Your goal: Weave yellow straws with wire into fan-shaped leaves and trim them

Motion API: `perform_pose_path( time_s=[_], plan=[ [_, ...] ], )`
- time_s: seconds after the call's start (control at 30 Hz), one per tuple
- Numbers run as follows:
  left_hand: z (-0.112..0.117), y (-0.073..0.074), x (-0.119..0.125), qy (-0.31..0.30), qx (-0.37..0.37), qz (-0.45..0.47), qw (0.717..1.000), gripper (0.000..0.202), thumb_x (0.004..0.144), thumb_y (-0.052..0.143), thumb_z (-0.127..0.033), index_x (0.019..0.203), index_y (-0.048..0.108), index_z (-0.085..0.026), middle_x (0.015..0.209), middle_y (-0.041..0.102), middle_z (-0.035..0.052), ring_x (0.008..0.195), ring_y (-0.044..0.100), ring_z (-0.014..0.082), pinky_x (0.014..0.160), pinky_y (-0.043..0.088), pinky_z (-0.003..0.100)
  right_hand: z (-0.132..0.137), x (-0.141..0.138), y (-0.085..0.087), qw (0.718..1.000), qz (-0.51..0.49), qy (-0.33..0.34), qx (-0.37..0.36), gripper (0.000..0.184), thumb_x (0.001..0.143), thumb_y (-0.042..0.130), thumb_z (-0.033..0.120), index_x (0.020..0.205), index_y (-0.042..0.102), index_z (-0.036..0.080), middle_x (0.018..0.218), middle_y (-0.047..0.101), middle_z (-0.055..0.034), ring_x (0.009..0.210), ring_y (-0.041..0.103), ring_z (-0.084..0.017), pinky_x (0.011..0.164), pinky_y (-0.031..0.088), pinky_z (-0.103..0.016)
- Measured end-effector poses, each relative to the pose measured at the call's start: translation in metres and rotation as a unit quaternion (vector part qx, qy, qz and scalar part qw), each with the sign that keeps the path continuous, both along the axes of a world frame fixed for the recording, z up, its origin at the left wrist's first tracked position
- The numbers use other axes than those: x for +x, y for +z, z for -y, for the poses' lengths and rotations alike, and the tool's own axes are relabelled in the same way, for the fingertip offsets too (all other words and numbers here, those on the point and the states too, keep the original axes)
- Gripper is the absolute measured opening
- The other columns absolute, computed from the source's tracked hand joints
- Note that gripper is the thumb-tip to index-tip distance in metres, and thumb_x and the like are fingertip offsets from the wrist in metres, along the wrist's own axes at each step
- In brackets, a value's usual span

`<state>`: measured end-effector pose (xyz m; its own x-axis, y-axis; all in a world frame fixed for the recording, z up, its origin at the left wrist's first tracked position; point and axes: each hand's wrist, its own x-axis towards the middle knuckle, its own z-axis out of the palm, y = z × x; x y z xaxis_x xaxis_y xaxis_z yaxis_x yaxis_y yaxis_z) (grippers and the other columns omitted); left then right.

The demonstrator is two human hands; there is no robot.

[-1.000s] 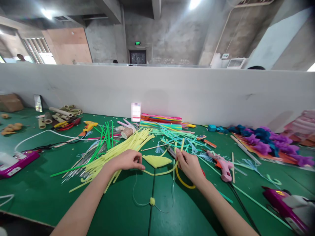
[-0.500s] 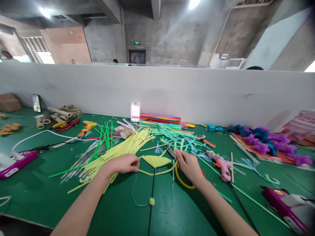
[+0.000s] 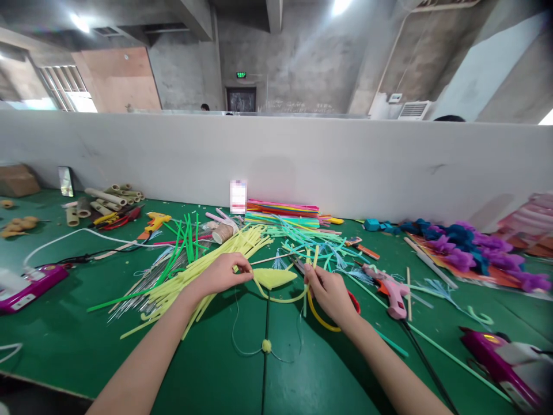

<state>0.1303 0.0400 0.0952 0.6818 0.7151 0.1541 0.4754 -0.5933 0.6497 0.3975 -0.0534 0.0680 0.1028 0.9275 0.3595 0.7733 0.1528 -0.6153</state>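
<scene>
Yellow petal (image 3: pixel 273 278) is pinched at its left tip by left hand (image 3: pixel 222 274), mid-desk. Its loose yellow tail (image 3: pixel 281 300) is held in closed fingers of right hand (image 3: pixel 330 291). One petal is judged formed, the tail unwound. Dark stem (image 3: pixel 264 374) runs to the near edge. Both sides are crowded by yellow stick pile (image 3: pixel 242 242) and pink glue gun (image 3: pixel 391 291).

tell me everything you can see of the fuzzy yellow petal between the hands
The fuzzy yellow petal is a flat, pointed oval, seemingly wound from chenille pipe cleaner. It lies level over the green table. The left hand pinches its left tip; its right point is free, short of the right hand, which holds a yellow pipe cleaner strand. A black stem runs down from under it.
</scene>
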Motion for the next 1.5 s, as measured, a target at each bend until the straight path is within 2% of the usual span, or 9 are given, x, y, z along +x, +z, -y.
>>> perform_pose_path(
  time_s=[0.33, 0.63, 0.77, 0.93, 1.0, 1.13, 1.3, 1.4, 1.5],
  plan=[
    [0.005, -0.006, 0.009, 0.028, -0.094, 0.039, 0.994, 0.026, 0.083, 0.05, -0.042, 0.089, 0.06, -0.019, 0.094, 0.067, 0.0038, 0.08, 0.061, 0.0174, 0.069, 0.045, 0.026, 0.001, -0.003, 0.002, 1.0, 0.017, 0.016, -0.014, 0.05, 0.095, 0.029, 0.051, 0.066, 0.058, 0.021, 0.049, 0.058, 0.0001, 0.048, 0.055, -0.016, 0.053, 0.036, -0.025],
    [0.006, -0.006, 0.009, 0.044, -0.099, 0.036, 0.994, 0.027, 0.083, 0.049, -0.045, 0.084, 0.057, -0.018, 0.086, 0.066, 0.0039, 0.081, 0.06, 0.0188, 0.072, 0.046, 0.028, 0.0, -0.004, 0.001, 1.0, 0.015, 0.018, -0.02, 0.05, 0.096, 0.03, 0.05, 0.065, 0.057, 0.021, 0.05, 0.058, 0.0004, 0.049, 0.055, -0.015, 0.054, 0.036, -0.025],
    [0.008, -0.006, 0.009, 0.027, -0.113, 0.031, 0.993, 0.03, 0.084, 0.047, -0.048, 0.084, 0.055, -0.019, 0.092, 0.066, 0.0043, 0.08, 0.06, 0.0177, 0.07, 0.046, 0.028, 0.001, -0.005, 0.001, 1.0, 0.009, 0.022, -0.012, 0.049, 0.095, 0.031, 0.049, 0.066, 0.058, 0.021, 0.047, 0.056, 0.0008, 0.048, 0.055, -0.015, 0.053, 0.036, -0.025],
    [0.011, -0.008, 0.011, 0.009, -0.202, 0.109, 0.973, 0.029, 0.088, 0.044, -0.048, 0.086, 0.047, -0.02, 0.1, 0.065, 0.0065, 0.086, 0.063, 0.0164, 0.077, 0.048, 0.03, 0.004, -0.01, 0.001, 0.998, -0.029, 0.046, -0.024, 0.045, 0.095, 0.032, 0.049, 0.068, 0.056, 0.022, 0.046, 0.055, 0.0028, 0.045, 0.055, -0.015, 0.051, 0.039, -0.025],
    [0.013, -0.007, 0.013, 0.003, -0.201, 0.132, 0.971, 0.027, 0.09, 0.042, -0.047, 0.086, 0.045, -0.02, 0.099, 0.066, 0.0067, 0.089, 0.064, 0.0165, 0.079, 0.048, 0.03, 0.005, -0.013, 0.001, 0.997, -0.041, 0.062, -0.03, 0.043, 0.095, 0.033, 0.049, 0.068, 0.055, 0.022, 0.048, 0.057, 0.0028, 0.046, 0.056, -0.015, 0.051, 0.04, -0.025],
    [0.021, -0.002, 0.02, -0.016, -0.164, 0.143, 0.976, 0.026, 0.091, 0.041, -0.045, 0.084, 0.043, -0.02, 0.095, 0.068, 0.006, 0.081, 0.065, 0.0159, 0.073, 0.049, 0.028, 0.007, -0.018, 0.003, 0.995, -0.025, 0.084, -0.038, 0.043, 0.095, 0.033, 0.047, 0.066, 0.051, 0.022, 0.052, 0.059, 0.0024, 0.047, 0.057, -0.014, 0.05, 0.038, -0.024],
    [0.027, 0.0, 0.026, -0.012, -0.138, 0.156, 0.978, 0.027, 0.093, 0.036, -0.047, 0.095, 0.044, -0.021, 0.083, 0.067, 0.0025, 0.067, 0.062, 0.0135, 0.06, 0.048, 0.024, 0.009, -0.021, 0.004, 0.994, 0.037, 0.098, -0.032, 0.043, 0.096, 0.032, 0.044, 0.065, 0.05, 0.022, 0.053, 0.058, 0.0014, 0.049, 0.054, -0.014, 0.051, 0.035, -0.024],
    [0.026, -0.003, 0.026, -0.014, -0.133, 0.129, 0.982, 0.031, 0.093, 0.037, -0.049, 0.104, 0.045, -0.021, 0.078, 0.066, 0.0007, 0.061, 0.059, 0.0121, 0.054, 0.045, 0.022, 0.01, -0.021, 0.004, 0.993, 0.053, 0.098, -0.033, 0.043, 0.097, 0.031, 0.044, 0.066, 0.052, 0.021, 0.055, 0.059, 0.0004, 0.05, 0.055, -0.014, 0.051, 0.034, -0.024],
    [0.023, -0.008, 0.025, -0.037, -0.156, 0.076, 0.984, 0.034, 0.091, 0.038, -0.051, 0.098, 0.05, -0.02, 0.074, 0.066, 0.0006, 0.057, 0.056, 0.0109, 0.051, 0.043, 0.021, 0.009, -0.021, 0.003, 0.993, 0.06, 0.092, -0.034, 0.044, 0.096, 0.031, 0.044, 0.065, 0.051, 0.022, 0.054, 0.059, 0.0004, 0.051, 0.055, -0.014, 0.052, 0.035, -0.024]
  ],
)
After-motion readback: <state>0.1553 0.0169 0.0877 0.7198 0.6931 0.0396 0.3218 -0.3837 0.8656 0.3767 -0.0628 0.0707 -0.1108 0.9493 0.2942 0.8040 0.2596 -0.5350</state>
